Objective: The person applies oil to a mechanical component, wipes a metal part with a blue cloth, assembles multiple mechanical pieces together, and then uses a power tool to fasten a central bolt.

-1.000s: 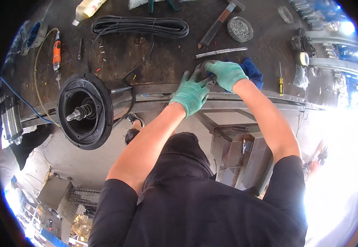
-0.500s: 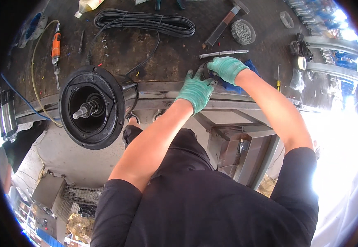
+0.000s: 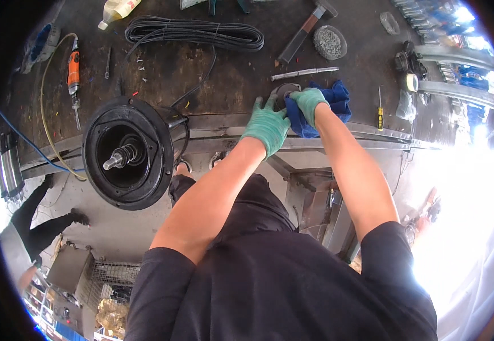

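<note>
While the green-gloved left hand (image 3: 267, 128), grip unclear, touches a dark round part (image 3: 286, 89) at eight o'clock, the right hand (image 3: 309, 103) clutches crumpled blue cloth (image 3: 338, 101), seemingly wiping; next, brace it

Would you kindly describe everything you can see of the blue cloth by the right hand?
The blue cloth is soft-looking fabric, bunched into deep, irregular folds. It lies crumpled at the workbench's near edge, partly over the metal edging. The gloved right hand is on it, with cloth showing on both sides; the finger grip is hidden. Just left is a dark round part; whether they touch is unclear.
</note>
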### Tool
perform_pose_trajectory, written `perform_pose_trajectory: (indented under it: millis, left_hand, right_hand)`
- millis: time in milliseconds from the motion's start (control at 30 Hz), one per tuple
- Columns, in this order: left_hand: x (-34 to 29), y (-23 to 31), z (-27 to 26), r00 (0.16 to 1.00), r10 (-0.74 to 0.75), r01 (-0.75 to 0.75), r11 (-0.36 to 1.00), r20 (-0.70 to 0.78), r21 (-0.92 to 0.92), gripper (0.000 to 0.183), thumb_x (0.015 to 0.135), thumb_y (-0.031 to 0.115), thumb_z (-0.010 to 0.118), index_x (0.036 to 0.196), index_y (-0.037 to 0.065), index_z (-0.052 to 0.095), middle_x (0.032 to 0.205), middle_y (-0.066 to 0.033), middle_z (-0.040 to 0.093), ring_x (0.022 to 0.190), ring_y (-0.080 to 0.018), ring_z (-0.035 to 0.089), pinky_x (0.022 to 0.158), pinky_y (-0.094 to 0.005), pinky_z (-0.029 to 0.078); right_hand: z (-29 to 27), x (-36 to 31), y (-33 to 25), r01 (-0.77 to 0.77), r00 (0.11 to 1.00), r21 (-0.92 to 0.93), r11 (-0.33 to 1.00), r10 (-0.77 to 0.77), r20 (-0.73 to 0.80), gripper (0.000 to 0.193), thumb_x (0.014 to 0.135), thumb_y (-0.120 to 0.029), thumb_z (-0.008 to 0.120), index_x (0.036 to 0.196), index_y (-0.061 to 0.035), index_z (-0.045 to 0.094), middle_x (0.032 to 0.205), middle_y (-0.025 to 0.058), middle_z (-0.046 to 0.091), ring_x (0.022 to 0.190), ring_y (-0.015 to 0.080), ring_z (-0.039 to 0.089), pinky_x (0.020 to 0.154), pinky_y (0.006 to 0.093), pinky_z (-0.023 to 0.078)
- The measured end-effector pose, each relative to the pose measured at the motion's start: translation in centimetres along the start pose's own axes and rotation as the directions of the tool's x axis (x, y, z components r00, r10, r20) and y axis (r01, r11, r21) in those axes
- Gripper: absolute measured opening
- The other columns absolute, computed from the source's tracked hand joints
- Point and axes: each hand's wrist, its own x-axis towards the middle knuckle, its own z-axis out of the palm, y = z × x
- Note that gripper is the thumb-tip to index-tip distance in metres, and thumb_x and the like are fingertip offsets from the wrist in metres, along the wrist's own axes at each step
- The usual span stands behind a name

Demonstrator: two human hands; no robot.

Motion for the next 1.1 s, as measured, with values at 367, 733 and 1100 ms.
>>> perform_pose_trajectory:
  millis: [367, 733, 1100]
  left_hand:
    - [0.2, -0.1, -0.8, 0.995, 0.003, -0.006, 1.000, 0.104, 0.026, 0.044, 0.097, 0.022, 0.060, 0.141, 0.021, 0.064, 0.157, -0.0014, 0.051, 0.152, -0.0387, 0.033, 0.120, -0.0667, 0.027]
    - [0.4, 0.2, -1.2, 0.997, 0.000, -0.004, 0.999, 0.083, 0.052, 0.047, 0.096, 0.025, 0.063, 0.142, 0.019, 0.063, 0.162, -0.0052, 0.043, 0.155, -0.0391, 0.027, 0.118, -0.0675, 0.031]
    - [0.5, 0.1, -0.9, 0.986, 0.019, -0.034, 0.995, 0.163, 0.094, 0.043, 0.096, 0.028, 0.065, 0.137, 0.019, 0.064, 0.155, -0.0055, 0.051, 0.153, -0.0417, 0.029, 0.117, -0.0685, 0.033]
  right_hand:
    - [-3.0, -4.3, 0.0, 0.645, 0.683, -0.608, 0.463, -0.707, 0.185, 0.028, 0.090, -0.011, 0.067, 0.118, -0.0058, 0.068, 0.124, 0.0181, 0.066, 0.119, 0.0372, 0.065, 0.098, 0.0429, 0.054]
    - [-5.0, -3.2, -5.0, 0.617, 0.746, -0.705, 0.349, -0.543, 0.385, 0.032, 0.086, -0.005, 0.065, 0.117, -0.0092, 0.073, 0.110, 0.0189, 0.074, 0.106, 0.0415, 0.071, 0.088, 0.0471, 0.057]
    - [-1.0, 1.1, 0.3, 0.308, 0.946, -0.671, 0.674, -0.294, 0.139, 0.037, 0.103, -0.031, 0.057, 0.136, -0.0191, 0.069, 0.132, 0.0112, 0.071, 0.120, 0.0308, 0.069, 0.100, 0.0397, 0.057]
